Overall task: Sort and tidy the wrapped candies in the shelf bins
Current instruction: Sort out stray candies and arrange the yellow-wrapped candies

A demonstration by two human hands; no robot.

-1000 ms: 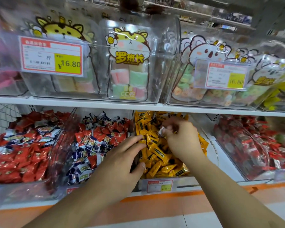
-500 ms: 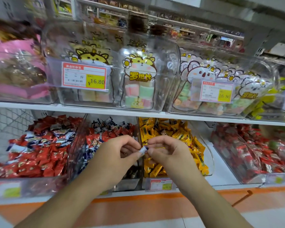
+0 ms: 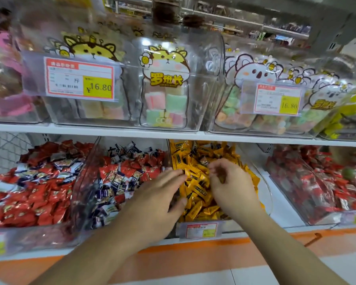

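Observation:
A clear bin (image 3: 270,194) on the lower shelf holds yellow wrapped candies (image 3: 195,206). My left hand (image 3: 158,200) reaches over its left edge, fingers straight, fingertips resting on the yellow candies. My right hand (image 3: 230,186) is inside the same bin with its fingers curled down into the pile; blur hides whether they hold a candy. To the left, a bin of mixed red and dark blue candies (image 3: 127,177) sits next to a bin of red and white candies (image 3: 29,192).
Another bin of red candies (image 3: 317,186) stands to the right. The white upper shelf (image 3: 90,128) hangs low over the bins and carries clear tubs of marshmallow bags (image 3: 167,95) with price tags. An orange strip (image 3: 193,256) runs below.
Half a second ago both hands pinched one small pale candy between them in front of the bins. Now both hands are in the yellow bin and that candy is out of sight.

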